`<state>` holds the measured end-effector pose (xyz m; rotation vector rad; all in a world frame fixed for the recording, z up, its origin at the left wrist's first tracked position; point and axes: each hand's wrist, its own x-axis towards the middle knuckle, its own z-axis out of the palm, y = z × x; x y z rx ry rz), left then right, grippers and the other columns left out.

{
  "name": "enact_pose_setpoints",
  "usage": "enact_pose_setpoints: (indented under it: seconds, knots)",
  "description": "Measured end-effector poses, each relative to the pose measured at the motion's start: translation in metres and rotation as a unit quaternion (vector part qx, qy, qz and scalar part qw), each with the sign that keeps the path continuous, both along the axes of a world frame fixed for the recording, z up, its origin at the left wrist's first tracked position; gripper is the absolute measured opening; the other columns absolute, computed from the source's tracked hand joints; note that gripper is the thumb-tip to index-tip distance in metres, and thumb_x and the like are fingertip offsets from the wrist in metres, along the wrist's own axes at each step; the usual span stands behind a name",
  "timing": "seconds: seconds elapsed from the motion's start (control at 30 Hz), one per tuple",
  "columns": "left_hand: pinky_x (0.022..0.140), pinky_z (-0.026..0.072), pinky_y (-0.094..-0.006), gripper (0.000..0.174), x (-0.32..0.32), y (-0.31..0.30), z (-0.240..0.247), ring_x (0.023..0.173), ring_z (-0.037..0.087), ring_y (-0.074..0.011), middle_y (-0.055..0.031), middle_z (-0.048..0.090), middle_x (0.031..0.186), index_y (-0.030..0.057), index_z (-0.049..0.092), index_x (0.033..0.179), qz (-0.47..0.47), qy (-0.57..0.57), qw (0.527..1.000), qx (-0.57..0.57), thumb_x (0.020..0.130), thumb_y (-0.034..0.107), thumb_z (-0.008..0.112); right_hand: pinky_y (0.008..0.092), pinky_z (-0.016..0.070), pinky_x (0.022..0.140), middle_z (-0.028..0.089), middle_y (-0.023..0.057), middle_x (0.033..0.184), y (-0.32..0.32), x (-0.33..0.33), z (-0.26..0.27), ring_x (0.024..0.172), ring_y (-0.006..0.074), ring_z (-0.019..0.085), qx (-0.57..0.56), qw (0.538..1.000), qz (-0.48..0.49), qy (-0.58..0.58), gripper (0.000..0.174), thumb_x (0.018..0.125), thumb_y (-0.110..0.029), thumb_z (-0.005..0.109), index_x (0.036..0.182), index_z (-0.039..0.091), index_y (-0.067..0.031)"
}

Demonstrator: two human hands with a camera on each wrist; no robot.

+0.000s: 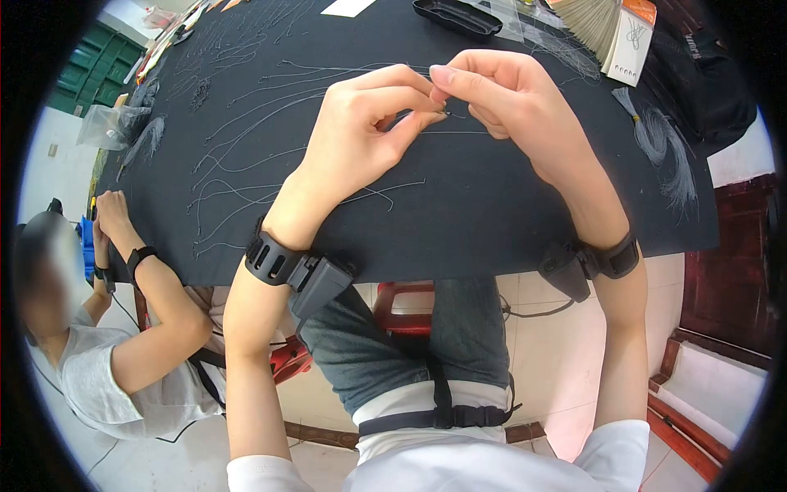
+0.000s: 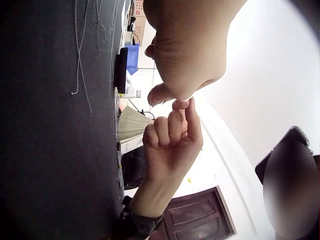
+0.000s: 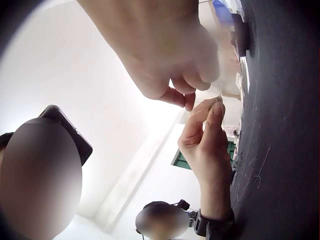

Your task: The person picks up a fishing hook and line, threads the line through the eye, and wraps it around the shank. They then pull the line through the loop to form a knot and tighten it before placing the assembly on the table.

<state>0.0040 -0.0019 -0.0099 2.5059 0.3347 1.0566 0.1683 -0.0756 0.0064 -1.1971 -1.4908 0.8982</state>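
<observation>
Landmark: the black cloth (image 1: 492, 213) that covered the table; every place below is given from it.
Left hand: the left hand (image 1: 361, 131) was raised above the middle of the cloth. Its thumb and forefinger were pressed together on a fine thread (image 3: 220, 102).
Right hand: the right hand (image 1: 500, 98) met it tip to tip above the same patch of cloth. It pinched the same thread between thumb and forefinger, with its other fingers curled in.
Thread and grip: the thread sat right at the meeting fingertips, clear of the cloth. A short length showed beyond the left pinch in the right wrist view.
Poor view: a tiny dark speck showed at the pinch. It may have been a knot or a bead, but it was too small to tell.
Doing it well: this looked like close fingertip work. It probably called for the two pinches to stay close together, with only a short length of thread between them. The wrists would best stay low over the cloth, and any pull should be light and steady so the thread did not slip.
On the cloth: loose threads (image 1: 246, 164) lay scattered over its left half.
Right edge: a tied bundle of threads (image 1: 664, 156) lay near it.
Far edge: a black tray (image 1: 457, 16) and a fanned card booklet (image 1: 615, 33) lay there.
Left end: a second person (image 1: 123, 344) sat there.
</observation>
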Motion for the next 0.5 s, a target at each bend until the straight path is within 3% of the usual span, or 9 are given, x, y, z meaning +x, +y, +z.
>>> enact_pose_setpoints:
  seconds: [0.1,0.3,0.5]
  knots:
    - [0.046,0.04,-0.0219,0.006,0.0,-0.001,0.0,0.054,0.054,-0.0125,-0.0019,0.061,0.076,0.0033,0.066,0.077,0.0,0.0,1.0,-0.002,0.072,0.001,0.066,0.0191,0.032,0.048,0.051,-0.0022,0.059,0.001,0.001,-0.002,0.054,0.0034,0.043,-0.007,1.0,-0.015,0.011,0.026,0.085,-0.026,0.056,0.08,0.066,-0.0021]
    - [0.044,0.0373,-0.0208,0.006,0.0,-0.003,0.001,0.052,0.051,-0.0088,-0.0008,0.062,0.077,0.004,0.067,0.077,-0.001,-0.019,1.0,-0.003,0.072,0.001,0.067,0.0191,0.0186,0.038,0.035,-0.0079,0.049,0.005,0.008,-0.007,0.041,0.002,0.026,-0.097,0.987,-0.022,0.128,0.026,0.086,-0.024,0.056,0.086,0.064,0.0005]
    - [0.039,0.0308,-0.0177,0.008,-0.001,0.0,0.0,0.046,0.043,-0.0028,-0.0003,0.064,0.08,0.0049,0.068,0.078,0.006,-0.067,0.998,-0.009,0.072,0.001,0.068,0.0187,0.0194,0.038,0.035,-0.0072,0.05,0.014,0.015,-0.021,0.041,0.0024,0.026,-0.126,0.98,-0.008,0.153,0.027,0.086,-0.023,0.056,0.087,0.061,0.0031]
